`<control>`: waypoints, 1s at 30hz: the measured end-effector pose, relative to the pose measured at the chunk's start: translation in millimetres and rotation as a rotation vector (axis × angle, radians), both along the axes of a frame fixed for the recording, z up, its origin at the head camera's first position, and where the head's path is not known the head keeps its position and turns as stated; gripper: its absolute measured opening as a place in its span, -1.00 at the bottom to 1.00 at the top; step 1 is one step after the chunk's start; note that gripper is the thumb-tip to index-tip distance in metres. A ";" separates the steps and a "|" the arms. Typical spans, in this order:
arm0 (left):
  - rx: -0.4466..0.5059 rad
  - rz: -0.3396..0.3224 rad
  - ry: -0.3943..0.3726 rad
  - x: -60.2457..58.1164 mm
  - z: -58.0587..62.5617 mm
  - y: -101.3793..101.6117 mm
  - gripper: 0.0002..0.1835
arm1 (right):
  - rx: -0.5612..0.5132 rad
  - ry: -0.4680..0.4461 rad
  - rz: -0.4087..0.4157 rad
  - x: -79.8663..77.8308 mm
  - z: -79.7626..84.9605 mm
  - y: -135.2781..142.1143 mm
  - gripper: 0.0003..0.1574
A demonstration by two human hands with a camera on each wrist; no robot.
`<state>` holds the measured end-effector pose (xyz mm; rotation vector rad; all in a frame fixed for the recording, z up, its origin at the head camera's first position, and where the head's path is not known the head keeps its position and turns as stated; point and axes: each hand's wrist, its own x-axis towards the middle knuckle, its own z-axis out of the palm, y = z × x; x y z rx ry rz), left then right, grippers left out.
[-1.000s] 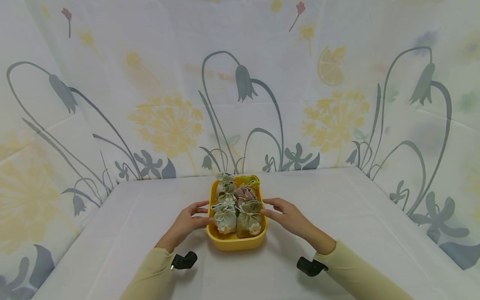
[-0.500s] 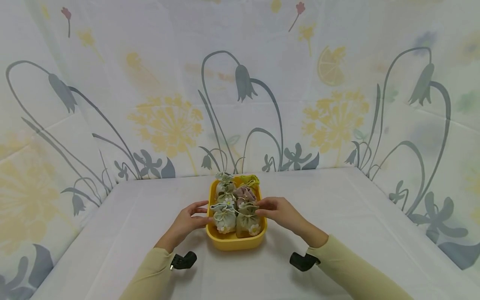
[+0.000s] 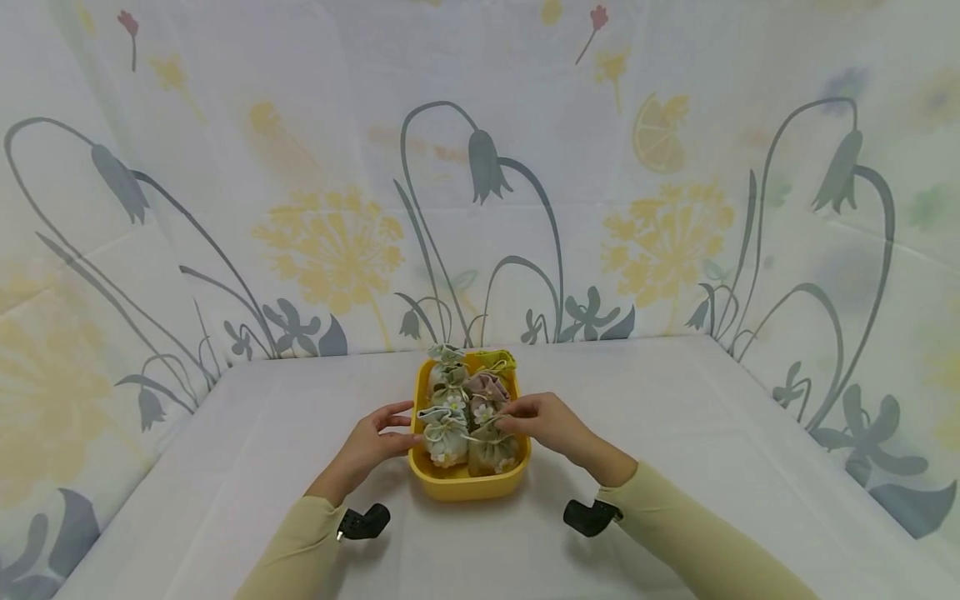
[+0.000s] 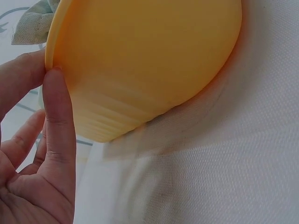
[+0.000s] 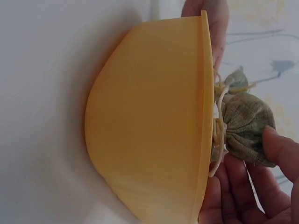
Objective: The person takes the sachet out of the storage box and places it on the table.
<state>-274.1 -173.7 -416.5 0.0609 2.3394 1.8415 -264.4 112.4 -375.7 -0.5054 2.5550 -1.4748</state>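
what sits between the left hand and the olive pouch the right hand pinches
Between the left hand and the olive pouch, the head view shows the yellow basket's left wall, then a pale pouch.

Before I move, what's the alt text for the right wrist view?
The right hand pinches the gathered top of an olive-green drawstring pouch above the rim of a yellow bin. Another pouch top shows behind it, and the left hand is partly visible beyond the bin. The bin stands on a white cloth.

Head view high, forward-down, wrist views close, sidelong, yellow basket [image 3: 468,490] common.
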 end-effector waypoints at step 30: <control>-0.011 0.016 -0.001 0.7 1.1 1.8 -0.30 | -0.301 -0.063 -0.132 8.6 23.8 -13.7 -0.73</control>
